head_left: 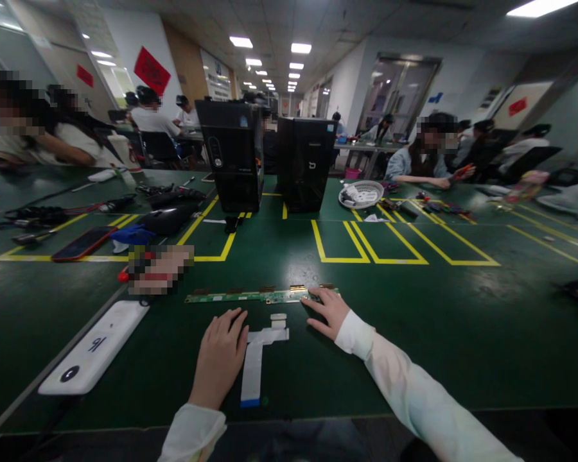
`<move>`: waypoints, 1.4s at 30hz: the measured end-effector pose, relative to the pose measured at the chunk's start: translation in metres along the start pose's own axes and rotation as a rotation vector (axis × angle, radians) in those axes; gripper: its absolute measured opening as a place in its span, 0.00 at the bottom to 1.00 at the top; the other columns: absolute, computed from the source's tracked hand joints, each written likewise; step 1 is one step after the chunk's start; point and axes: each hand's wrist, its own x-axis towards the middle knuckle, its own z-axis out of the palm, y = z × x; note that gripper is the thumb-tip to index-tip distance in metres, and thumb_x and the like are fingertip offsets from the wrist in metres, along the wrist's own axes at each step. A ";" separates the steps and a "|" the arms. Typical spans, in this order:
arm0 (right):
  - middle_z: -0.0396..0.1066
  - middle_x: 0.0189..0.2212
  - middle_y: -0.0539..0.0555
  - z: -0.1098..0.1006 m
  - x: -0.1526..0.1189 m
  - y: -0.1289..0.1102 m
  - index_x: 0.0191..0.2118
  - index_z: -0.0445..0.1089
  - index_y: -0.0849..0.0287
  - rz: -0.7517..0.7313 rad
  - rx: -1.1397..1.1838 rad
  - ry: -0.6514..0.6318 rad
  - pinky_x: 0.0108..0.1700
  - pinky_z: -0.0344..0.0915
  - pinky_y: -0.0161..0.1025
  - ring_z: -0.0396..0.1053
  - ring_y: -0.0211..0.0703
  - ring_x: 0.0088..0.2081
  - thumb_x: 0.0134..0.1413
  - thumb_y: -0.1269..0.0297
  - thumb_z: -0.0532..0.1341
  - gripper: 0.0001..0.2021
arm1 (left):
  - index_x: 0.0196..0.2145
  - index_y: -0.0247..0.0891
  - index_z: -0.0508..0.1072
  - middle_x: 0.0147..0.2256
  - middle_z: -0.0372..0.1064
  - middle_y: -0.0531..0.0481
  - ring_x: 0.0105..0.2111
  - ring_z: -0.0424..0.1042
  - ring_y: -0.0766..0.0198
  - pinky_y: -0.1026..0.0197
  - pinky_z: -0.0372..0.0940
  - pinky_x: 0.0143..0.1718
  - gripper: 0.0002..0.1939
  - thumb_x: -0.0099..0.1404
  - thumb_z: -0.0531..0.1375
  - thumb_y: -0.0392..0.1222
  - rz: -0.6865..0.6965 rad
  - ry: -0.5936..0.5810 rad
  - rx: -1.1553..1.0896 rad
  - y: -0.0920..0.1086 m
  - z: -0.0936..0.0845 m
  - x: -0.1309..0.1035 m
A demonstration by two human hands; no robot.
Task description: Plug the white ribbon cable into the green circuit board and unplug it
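Note:
A long, narrow green circuit board (243, 296) with copper-coloured tabs along its far edge lies crosswise on the green table. My right hand (331, 313) is open, its fingers spread and its fingertips resting on the right part of the board, which they partly cover. Just below the board, my left hand (219, 359) lies flat with its fingers stretched out, holding nothing. Beside it on the right is a folded white ribbon cable (253, 372) with a blue end towards me. The left thumb is close to this cable; whether they touch I cannot tell.
A white power bank-like device (94, 350) lies at left, near a phone (84, 244). Two black computer towers (236, 157) stand behind, beside a white basket (361, 194) of parts. Yellow tape (399, 261) marks the table. A person (424, 154) sits across at right.

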 end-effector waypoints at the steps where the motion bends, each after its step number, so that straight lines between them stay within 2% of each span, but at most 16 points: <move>1: 0.59 0.58 0.64 0.000 0.001 -0.002 0.59 0.65 0.55 0.005 -0.001 -0.004 0.55 0.57 0.56 0.56 0.56 0.57 0.60 0.49 0.54 0.26 | 0.55 0.36 0.68 0.54 0.67 0.41 0.55 0.65 0.51 0.43 0.59 0.58 0.20 0.70 0.48 0.44 0.045 -0.005 -0.032 0.005 -0.001 0.000; 4: 0.59 0.58 0.63 0.001 0.002 -0.007 0.59 0.65 0.55 0.030 -0.011 -0.016 0.55 0.58 0.56 0.56 0.56 0.57 0.59 0.49 0.54 0.26 | 0.55 0.40 0.68 0.55 0.66 0.46 0.59 0.61 0.54 0.46 0.58 0.60 0.19 0.70 0.49 0.42 0.203 -0.045 -0.114 0.024 -0.005 -0.001; 7: 0.59 0.58 0.61 0.001 0.002 -0.008 0.59 0.64 0.54 0.044 -0.011 -0.025 0.56 0.56 0.55 0.56 0.56 0.57 0.60 0.50 0.54 0.25 | 0.56 0.39 0.66 0.56 0.66 0.45 0.59 0.60 0.55 0.48 0.59 0.60 0.19 0.70 0.50 0.42 0.270 -0.069 -0.151 0.046 -0.008 -0.002; 11: 0.59 0.59 0.61 0.000 0.002 -0.007 0.60 0.64 0.53 0.042 0.002 -0.033 0.58 0.55 0.54 0.56 0.54 0.58 0.60 0.50 0.55 0.25 | 0.55 0.34 0.66 0.52 0.69 0.40 0.52 0.67 0.53 0.49 0.65 0.53 0.21 0.69 0.51 0.45 0.181 -0.094 -0.145 0.068 -0.009 -0.004; 15: 0.59 0.59 0.60 -0.001 0.002 -0.008 0.60 0.63 0.53 0.045 0.006 -0.033 0.58 0.55 0.54 0.55 0.54 0.58 0.60 0.50 0.55 0.25 | 0.54 0.32 0.67 0.52 0.69 0.37 0.52 0.68 0.50 0.48 0.67 0.51 0.21 0.69 0.51 0.47 0.114 -0.092 -0.106 0.078 -0.002 -0.005; 22: 0.59 0.59 0.61 -0.002 0.002 -0.008 0.60 0.63 0.54 0.041 0.006 -0.031 0.57 0.55 0.54 0.56 0.54 0.57 0.61 0.50 0.54 0.25 | 0.56 0.32 0.65 0.56 0.65 0.36 0.57 0.64 0.48 0.47 0.65 0.53 0.24 0.69 0.50 0.48 0.193 -0.113 -0.115 0.091 0.015 0.000; 29: 0.59 0.59 0.61 -0.002 0.002 -0.008 0.60 0.63 0.53 0.037 0.000 -0.037 0.58 0.55 0.54 0.56 0.54 0.58 0.61 0.50 0.54 0.25 | 0.59 0.30 0.62 0.59 0.61 0.33 0.60 0.60 0.47 0.44 0.62 0.56 0.25 0.69 0.50 0.47 0.173 -0.107 -0.133 0.096 0.025 0.007; 37: 0.59 0.59 0.61 -0.001 0.002 -0.007 0.60 0.63 0.54 0.026 0.011 -0.026 0.58 0.56 0.55 0.56 0.54 0.58 0.60 0.50 0.54 0.25 | 0.58 0.30 0.63 0.58 0.62 0.34 0.59 0.61 0.49 0.44 0.59 0.58 0.24 0.69 0.50 0.46 0.213 -0.148 -0.123 0.090 0.021 0.013; 42: 0.58 0.60 0.61 0.001 0.003 -0.005 0.60 0.64 0.53 0.022 0.004 -0.025 0.59 0.54 0.55 0.55 0.53 0.59 0.59 0.51 0.56 0.25 | 0.58 0.34 0.63 0.58 0.64 0.37 0.59 0.62 0.51 0.44 0.61 0.57 0.22 0.70 0.49 0.45 0.255 -0.138 -0.155 0.082 0.017 0.017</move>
